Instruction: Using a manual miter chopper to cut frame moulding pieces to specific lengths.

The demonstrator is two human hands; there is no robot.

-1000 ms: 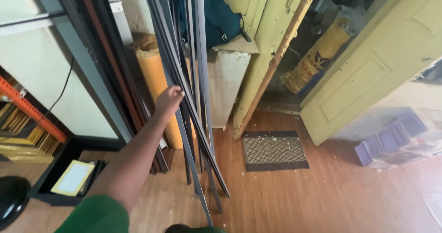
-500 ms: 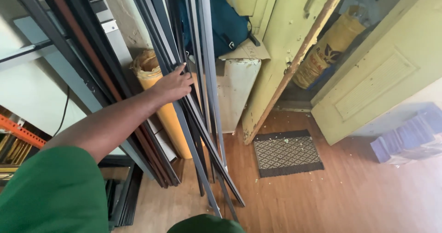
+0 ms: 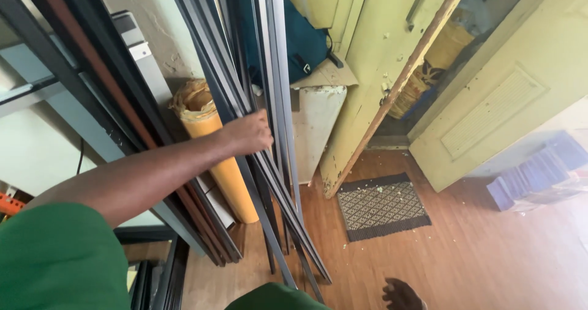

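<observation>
Wooden floor (image 3: 490,255) runs to a peeling yellow-green door (image 3: 380,71), with a patterned doormat (image 3: 381,207) before it. Long dark metal strips (image 3: 269,102) lean against the wall beside an orange roll (image 3: 214,151). One of the hands, the left hand (image 3: 250,134), is closed around these strips; the right hand is out of view.

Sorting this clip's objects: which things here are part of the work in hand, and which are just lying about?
In hand:
left hand
dark metal strips, gripped where they lean on the wall

Lying about:
yellow paper roll
teal bag
doormat
white cabinet
yellow doors
</observation>
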